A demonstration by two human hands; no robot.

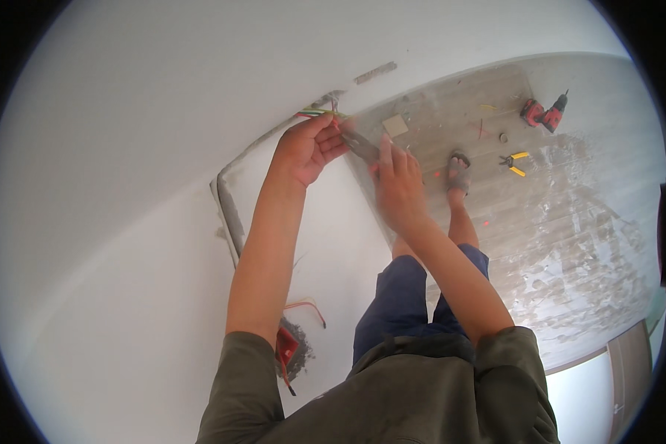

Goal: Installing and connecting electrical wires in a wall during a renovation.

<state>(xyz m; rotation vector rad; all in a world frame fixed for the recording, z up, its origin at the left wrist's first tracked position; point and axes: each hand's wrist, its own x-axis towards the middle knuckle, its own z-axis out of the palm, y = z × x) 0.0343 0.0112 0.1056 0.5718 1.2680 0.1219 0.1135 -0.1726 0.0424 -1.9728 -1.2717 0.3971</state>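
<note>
My left hand (305, 152) is raised to the wall, thumb and index finger pinching thin electrical wires (312, 112) of red, green and yellow. These come out at the end of a chased groove in the white wall. Its other fingers are curled loosely. Just to the right, my right hand (401, 189) is closed around a dark grey, elongated tool (360, 146), its tip close to the left fingertips. The tool is smeared by motion, so its kind is unclear. Where the tip meets the wires is partly hidden by my fingers.
Lower on the wall, a red junction box (286, 345) sits in rough mortar with loose wires. On the dusty floor (525, 214) lie a red-and-black cordless drill (553, 115), yellow-handled wire strippers (515, 163), a beige square piece (395, 126) and scraps. My sandalled foot (459, 172) stands nearby.
</note>
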